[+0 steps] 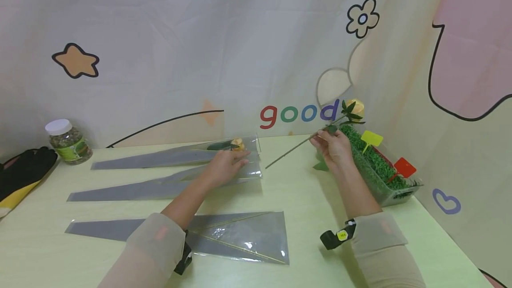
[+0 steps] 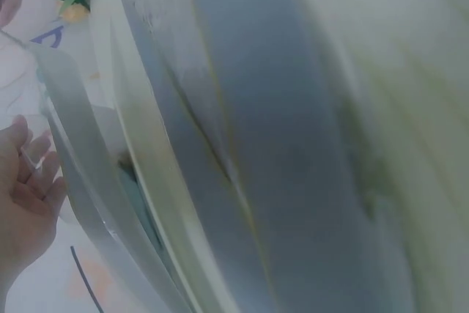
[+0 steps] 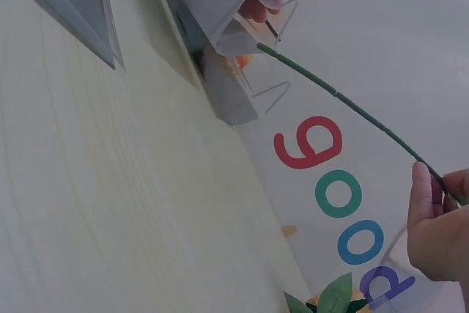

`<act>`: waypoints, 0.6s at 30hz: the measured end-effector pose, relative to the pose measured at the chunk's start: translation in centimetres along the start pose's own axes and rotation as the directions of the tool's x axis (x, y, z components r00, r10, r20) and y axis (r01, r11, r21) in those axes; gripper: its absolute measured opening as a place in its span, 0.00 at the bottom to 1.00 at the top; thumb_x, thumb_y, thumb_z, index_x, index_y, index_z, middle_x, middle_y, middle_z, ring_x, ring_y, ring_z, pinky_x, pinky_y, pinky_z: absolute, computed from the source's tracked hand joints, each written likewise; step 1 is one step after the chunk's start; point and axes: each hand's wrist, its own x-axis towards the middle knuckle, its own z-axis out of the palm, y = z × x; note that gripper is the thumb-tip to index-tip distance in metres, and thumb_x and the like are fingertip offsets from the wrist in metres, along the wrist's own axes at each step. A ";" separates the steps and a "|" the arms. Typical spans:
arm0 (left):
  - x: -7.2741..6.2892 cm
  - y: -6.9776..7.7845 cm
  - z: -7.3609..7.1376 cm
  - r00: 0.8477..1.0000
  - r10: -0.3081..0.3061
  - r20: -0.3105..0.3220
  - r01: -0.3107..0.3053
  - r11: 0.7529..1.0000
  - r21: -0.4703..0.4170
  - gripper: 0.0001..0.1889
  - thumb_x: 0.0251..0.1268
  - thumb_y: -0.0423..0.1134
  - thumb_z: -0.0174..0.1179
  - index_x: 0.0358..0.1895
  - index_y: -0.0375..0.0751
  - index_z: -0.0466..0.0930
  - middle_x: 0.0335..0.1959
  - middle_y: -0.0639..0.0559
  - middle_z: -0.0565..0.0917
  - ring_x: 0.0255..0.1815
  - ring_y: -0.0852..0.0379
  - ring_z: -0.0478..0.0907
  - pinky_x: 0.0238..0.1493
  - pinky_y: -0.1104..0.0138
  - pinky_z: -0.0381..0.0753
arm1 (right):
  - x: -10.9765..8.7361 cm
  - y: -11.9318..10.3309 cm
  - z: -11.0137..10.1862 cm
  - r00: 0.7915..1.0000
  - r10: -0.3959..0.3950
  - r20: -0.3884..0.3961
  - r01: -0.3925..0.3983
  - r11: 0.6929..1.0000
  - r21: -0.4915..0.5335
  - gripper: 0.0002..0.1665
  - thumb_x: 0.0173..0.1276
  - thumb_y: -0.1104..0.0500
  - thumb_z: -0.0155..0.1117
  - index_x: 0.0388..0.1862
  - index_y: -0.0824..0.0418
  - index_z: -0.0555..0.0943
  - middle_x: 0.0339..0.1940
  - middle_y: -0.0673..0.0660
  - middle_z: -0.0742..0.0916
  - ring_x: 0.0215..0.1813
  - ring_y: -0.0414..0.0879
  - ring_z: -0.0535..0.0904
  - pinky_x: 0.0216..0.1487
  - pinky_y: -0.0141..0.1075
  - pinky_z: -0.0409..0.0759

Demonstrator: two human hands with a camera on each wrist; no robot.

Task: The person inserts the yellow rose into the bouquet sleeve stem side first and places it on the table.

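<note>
My right hand [image 1: 336, 150] pinches the green stem [image 3: 337, 95] of an artificial yellow rose [image 1: 355, 109]. Its bloom points up to the right, and the bare stem end slants down left toward the mouth of the middle flower sleeve [image 1: 140, 188]. At that mouth, my left hand [image 1: 224, 168] grips the clear film between thumb and fingers, and the sleeve's end stands raised. Behind it lies the rear flower sleeve [image 1: 136, 161], with another yellow rose [image 1: 238, 145] inside. A third, flat grey-and-clear sleeve [image 1: 244, 237] lies nearer me, partly under my left forearm.
Beyond my right hand stands a clear planter box [image 1: 390, 197] of green turf with a yellow tag [image 1: 372, 138] and a red tag [image 1: 405, 167]. A white-lidded jar [image 1: 69, 141] and black-and-yellow gloves [image 1: 28, 172] are at the left. A printed curtain [image 1: 180, 48] hangs behind the table.
</note>
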 end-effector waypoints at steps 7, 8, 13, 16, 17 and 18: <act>-0.1 0.0 -0.1 1.000 -0.003 0.003 0.003 1.000 0.008 0.19 0.68 0.40 0.53 0.60 0.43 0.74 0.57 0.43 0.75 0.16 0.61 0.58 0.38 0.64 0.72 | 0.0 0.7 0.6 0.997 -0.042 -0.063 0.043 0.999 0.021 0.06 0.66 0.73 0.52 0.39 0.67 0.67 0.30 0.56 0.77 0.29 0.43 0.81 0.40 0.32 0.80; -0.1 0.0 -0.1 1.000 -0.002 0.001 0.002 1.000 0.010 0.19 0.68 0.40 0.53 0.60 0.43 0.74 0.57 0.44 0.75 0.17 0.61 0.61 0.38 0.64 0.71 | 0.0 0.7 0.7 0.997 -0.044 -0.062 0.045 0.999 0.021 0.05 0.67 0.73 0.52 0.38 0.67 0.67 0.29 0.56 0.78 0.28 0.43 0.81 0.40 0.32 0.80; 0.0 0.0 -0.1 1.000 -0.001 -0.006 0.001 1.000 0.008 0.19 0.68 0.40 0.53 0.60 0.42 0.74 0.57 0.44 0.76 0.26 0.58 0.70 0.39 0.64 0.71 | -0.2 1.0 1.2 0.998 -0.036 -0.056 0.038 0.999 0.029 0.08 0.67 0.72 0.53 0.39 0.65 0.65 0.30 0.55 0.77 0.28 0.43 0.81 0.40 0.32 0.80; 0.0 0.1 -0.1 1.000 -0.008 -0.004 0.008 1.000 0.009 0.19 0.68 0.40 0.53 0.60 0.43 0.74 0.57 0.44 0.75 0.25 0.57 0.70 0.40 0.63 0.71 | -0.3 1.3 1.5 0.998 -0.030 -0.056 0.032 0.999 0.032 0.10 0.67 0.72 0.53 0.41 0.63 0.63 0.31 0.55 0.77 0.28 0.42 0.80 0.40 0.32 0.80; 0.0 0.1 -0.1 1.000 -0.010 -0.005 0.010 1.000 0.011 0.19 0.68 0.40 0.53 0.60 0.43 0.74 0.57 0.44 0.75 0.27 0.58 0.71 0.40 0.63 0.71 | -0.3 1.4 1.6 0.998 -0.029 -0.055 0.031 0.999 0.031 0.11 0.67 0.72 0.53 0.41 0.63 0.62 0.31 0.55 0.77 0.28 0.42 0.80 0.40 0.32 0.80; 0.0 0.1 -0.1 1.000 -0.014 -0.004 0.014 1.000 0.009 0.19 0.68 0.41 0.53 0.60 0.43 0.74 0.57 0.44 0.75 0.26 0.58 0.70 0.40 0.63 0.71 | -0.3 1.5 1.7 0.998 -0.029 -0.052 0.030 0.999 0.029 0.10 0.67 0.72 0.53 0.41 0.64 0.63 0.31 0.55 0.76 0.28 0.42 0.80 0.40 0.32 0.80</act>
